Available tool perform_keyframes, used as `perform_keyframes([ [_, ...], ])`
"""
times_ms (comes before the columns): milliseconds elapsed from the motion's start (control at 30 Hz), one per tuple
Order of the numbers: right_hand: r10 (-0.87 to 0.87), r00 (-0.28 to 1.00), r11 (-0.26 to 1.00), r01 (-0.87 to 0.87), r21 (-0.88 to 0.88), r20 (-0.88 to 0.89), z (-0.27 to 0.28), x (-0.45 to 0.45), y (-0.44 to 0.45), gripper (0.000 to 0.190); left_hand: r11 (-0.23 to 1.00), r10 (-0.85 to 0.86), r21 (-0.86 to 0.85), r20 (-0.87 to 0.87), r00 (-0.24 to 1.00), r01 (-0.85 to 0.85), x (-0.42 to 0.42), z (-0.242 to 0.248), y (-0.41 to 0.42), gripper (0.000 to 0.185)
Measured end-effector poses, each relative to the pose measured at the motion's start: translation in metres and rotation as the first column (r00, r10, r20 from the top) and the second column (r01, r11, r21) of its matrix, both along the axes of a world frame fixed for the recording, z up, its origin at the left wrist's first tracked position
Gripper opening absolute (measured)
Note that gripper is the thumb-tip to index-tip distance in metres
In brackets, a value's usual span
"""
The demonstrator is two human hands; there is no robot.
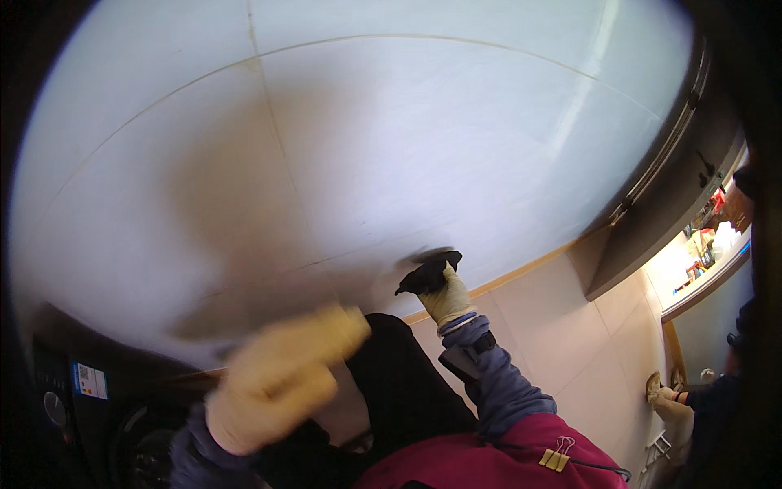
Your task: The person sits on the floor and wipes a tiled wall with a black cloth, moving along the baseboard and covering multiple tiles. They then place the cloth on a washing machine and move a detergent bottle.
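My right hand [446,299], in a pale yellow glove, grips a bunched black cloth [427,278] low against the pale tiled wall [427,153]. Part of the cloth is hidden behind the fingers. My left hand [284,379], gloved the same way, is in front of the lower wall, to the left of my dark-trousered knee [397,354]. Motion blur hides its fingers, and I see no object in it. A dark device [461,363] is strapped to my right forearm.
A black front-loading washing machine [79,422] stands at lower left. Wooden skirting [519,268] edges the tiled floor [537,324]. At right are a dark door [663,183], a shelf with assorted items [708,247], and another person's dark clothing [715,403].
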State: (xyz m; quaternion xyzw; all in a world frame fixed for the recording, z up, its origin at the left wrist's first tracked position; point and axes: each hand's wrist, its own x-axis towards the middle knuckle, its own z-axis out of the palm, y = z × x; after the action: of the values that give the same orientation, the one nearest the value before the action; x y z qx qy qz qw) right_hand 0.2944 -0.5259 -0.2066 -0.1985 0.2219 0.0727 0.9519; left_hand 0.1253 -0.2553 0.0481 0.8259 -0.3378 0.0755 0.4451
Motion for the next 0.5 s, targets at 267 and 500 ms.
perform_keyframes([
  [267, 0.108, 0.992, 0.994, -0.110, 0.027, 0.066, -0.022, 0.008, 0.003, 0.025, 0.810, -0.555, -0.179, 0.070, 0.829, 0.558, -0.034, -0.008, -0.010, 0.034],
  [500, 0.104, 0.993, 0.990, -0.109, -0.087, -0.060, -0.030, 0.000, 0.007, 0.030, 0.793, -0.432, -0.285, 0.359, 0.827, 0.538, -0.042, -0.035, -0.012, 0.025],
])
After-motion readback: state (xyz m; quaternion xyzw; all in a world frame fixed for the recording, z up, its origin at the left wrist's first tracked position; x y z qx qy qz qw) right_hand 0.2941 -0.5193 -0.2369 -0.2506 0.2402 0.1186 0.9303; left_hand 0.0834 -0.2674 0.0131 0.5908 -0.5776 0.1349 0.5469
